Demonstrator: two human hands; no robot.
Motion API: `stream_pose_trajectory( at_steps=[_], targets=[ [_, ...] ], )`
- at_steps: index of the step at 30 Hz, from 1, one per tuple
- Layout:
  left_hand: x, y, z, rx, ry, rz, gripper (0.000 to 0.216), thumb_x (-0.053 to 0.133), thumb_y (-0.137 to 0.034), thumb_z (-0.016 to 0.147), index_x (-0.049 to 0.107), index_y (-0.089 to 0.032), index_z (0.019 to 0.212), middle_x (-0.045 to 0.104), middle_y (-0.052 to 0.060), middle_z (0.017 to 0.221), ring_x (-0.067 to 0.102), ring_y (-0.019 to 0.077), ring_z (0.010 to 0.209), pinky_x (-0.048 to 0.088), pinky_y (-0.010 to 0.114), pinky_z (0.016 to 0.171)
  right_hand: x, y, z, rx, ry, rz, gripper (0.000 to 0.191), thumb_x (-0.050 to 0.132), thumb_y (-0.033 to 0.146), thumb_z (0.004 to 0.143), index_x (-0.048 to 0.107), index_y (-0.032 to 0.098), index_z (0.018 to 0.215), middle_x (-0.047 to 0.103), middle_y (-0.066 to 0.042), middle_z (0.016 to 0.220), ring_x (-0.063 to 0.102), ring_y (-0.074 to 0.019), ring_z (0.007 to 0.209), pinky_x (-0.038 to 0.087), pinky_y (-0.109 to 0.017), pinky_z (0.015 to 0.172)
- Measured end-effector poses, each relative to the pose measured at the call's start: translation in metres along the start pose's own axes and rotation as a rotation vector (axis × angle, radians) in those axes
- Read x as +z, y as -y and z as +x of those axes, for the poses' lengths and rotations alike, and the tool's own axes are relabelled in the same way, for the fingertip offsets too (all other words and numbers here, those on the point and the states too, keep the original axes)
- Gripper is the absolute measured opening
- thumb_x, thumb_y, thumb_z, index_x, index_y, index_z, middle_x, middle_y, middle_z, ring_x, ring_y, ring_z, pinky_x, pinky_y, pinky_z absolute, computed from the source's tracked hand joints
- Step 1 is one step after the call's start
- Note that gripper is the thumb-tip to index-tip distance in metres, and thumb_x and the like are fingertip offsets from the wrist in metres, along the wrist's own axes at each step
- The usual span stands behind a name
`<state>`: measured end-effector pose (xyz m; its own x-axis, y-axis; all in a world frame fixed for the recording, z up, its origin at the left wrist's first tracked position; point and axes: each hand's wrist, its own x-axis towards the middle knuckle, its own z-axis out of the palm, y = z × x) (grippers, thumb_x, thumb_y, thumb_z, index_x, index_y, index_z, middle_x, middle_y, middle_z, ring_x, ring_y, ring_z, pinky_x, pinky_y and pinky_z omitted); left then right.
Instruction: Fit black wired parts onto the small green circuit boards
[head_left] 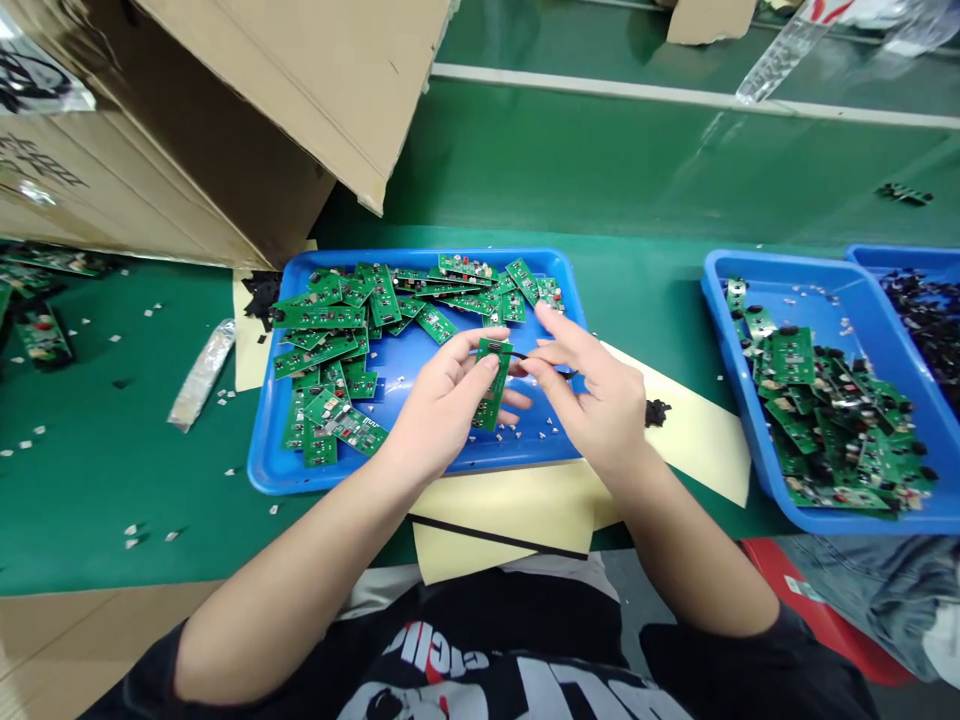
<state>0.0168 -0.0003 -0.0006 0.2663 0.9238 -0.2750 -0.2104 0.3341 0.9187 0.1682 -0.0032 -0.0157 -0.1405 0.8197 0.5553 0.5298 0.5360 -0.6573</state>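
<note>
My left hand [442, 410] is closed on a small green circuit board [493, 385], held upright over the blue tray [420, 470] in front of me. My right hand [592, 395] pinches a small black part [525, 357] against the top of that board, with its other fingers spread. Several more green boards [337, 330] lie piled along the tray's left and far sides.
A second blue tray [750, 400] of boards with black parts stands at the right, and a third [900, 258] holds loose black pieces. A large cardboard box [225, 120] leans at the back left. Yellow paper sheets [525, 510] lie under the near tray. Small white scraps dot the green mat.
</note>
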Motion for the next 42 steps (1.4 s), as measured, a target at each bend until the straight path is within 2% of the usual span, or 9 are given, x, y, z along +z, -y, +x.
stream_pose_trajectory(
  at_steps=[3,6,10,14,23,31,37,42],
  targets=[
    [0.0017,0.0000,-0.0012,0.004,-0.008,0.042,0.029,0.052,-0.025,0.084,0.052,-0.015,0.110,0.064,0.003,0.086,0.065,0.0125,0.064,0.056,0.025,0.055,0.0005,0.0006,0.0015,-0.084,-0.032,-0.055,0.012,0.056,0.019,0.087,0.068,0.022,0.087,0.072,-0.001,0.079,0.067,-0.0158,0.071,0.054,-0.029,0.068],
    [0.0031,0.0005,-0.0016,0.002,-0.012,0.046,0.025,0.050,-0.022,0.083,0.055,-0.014,0.107,0.063,0.003,0.086,0.062,0.0104,0.064,0.054,0.023,0.055,0.0011,0.0010,0.0021,-0.130,-0.009,-0.107,0.013,0.056,0.015,0.086,0.065,0.019,0.079,0.070,-0.001,0.074,0.065,-0.0143,0.067,0.052,-0.027,0.064],
    [0.0039,0.0019,-0.0016,0.005,-0.002,0.046,0.023,0.049,-0.020,0.083,0.059,-0.013,0.103,0.064,0.003,0.086,0.059,0.0091,0.065,0.052,0.021,0.057,0.0029,0.0011,0.0011,-0.131,-0.027,-0.151,0.013,0.055,0.014,0.086,0.063,0.019,0.077,0.069,-0.001,0.072,0.063,-0.0138,0.065,0.050,-0.027,0.062],
    [0.0040,0.0039,-0.0013,0.009,0.009,0.027,0.023,0.050,-0.025,0.084,0.060,-0.013,0.101,0.064,0.004,0.087,0.059,0.0103,0.067,0.051,0.021,0.058,0.0038,0.0019,0.0007,-0.134,-0.036,-0.171,0.013,0.055,0.012,0.084,0.061,0.019,0.075,0.069,-0.001,0.071,0.063,-0.0134,0.064,0.050,-0.026,0.062],
    [0.0046,0.0063,-0.0003,0.017,0.021,0.000,0.021,0.050,-0.028,0.086,0.060,-0.014,0.097,0.064,0.004,0.087,0.060,0.0109,0.069,0.050,0.021,0.058,0.0033,0.0012,0.0012,-0.154,0.006,-0.186,0.014,0.054,0.011,0.084,0.060,0.019,0.073,0.067,-0.001,0.068,0.061,-0.0138,0.063,0.049,-0.027,0.062],
    [0.0049,0.0051,-0.0011,-0.013,0.016,-0.047,0.020,0.048,-0.026,0.086,0.059,-0.014,0.097,0.063,0.003,0.084,0.056,0.0082,0.061,0.048,0.020,0.056,0.0039,0.0015,0.0013,-0.154,0.027,-0.158,0.015,0.054,0.009,0.082,0.060,0.018,0.071,0.066,-0.002,0.066,0.060,-0.0141,0.063,0.048,-0.027,0.062],
    [0.0044,0.0056,-0.0007,-0.012,0.052,-0.025,0.022,0.049,-0.028,0.086,0.060,-0.014,0.098,0.064,0.004,0.087,0.060,0.0113,0.070,0.050,0.021,0.059,0.0043,0.0010,0.0009,-0.115,0.017,-0.166,0.015,0.053,0.012,0.083,0.060,0.019,0.072,0.067,-0.001,0.067,0.061,-0.0141,0.064,0.048,-0.028,0.062],
    [0.0046,0.0060,0.0001,0.000,0.051,-0.012,0.023,0.048,-0.028,0.087,0.060,-0.012,0.099,0.064,0.004,0.085,0.060,0.0113,0.068,0.051,0.022,0.060,0.0044,0.0008,0.0008,-0.108,0.017,-0.181,0.015,0.053,0.011,0.083,0.060,0.019,0.072,0.066,-0.001,0.067,0.060,-0.0138,0.063,0.048,-0.027,0.062]
  ],
)
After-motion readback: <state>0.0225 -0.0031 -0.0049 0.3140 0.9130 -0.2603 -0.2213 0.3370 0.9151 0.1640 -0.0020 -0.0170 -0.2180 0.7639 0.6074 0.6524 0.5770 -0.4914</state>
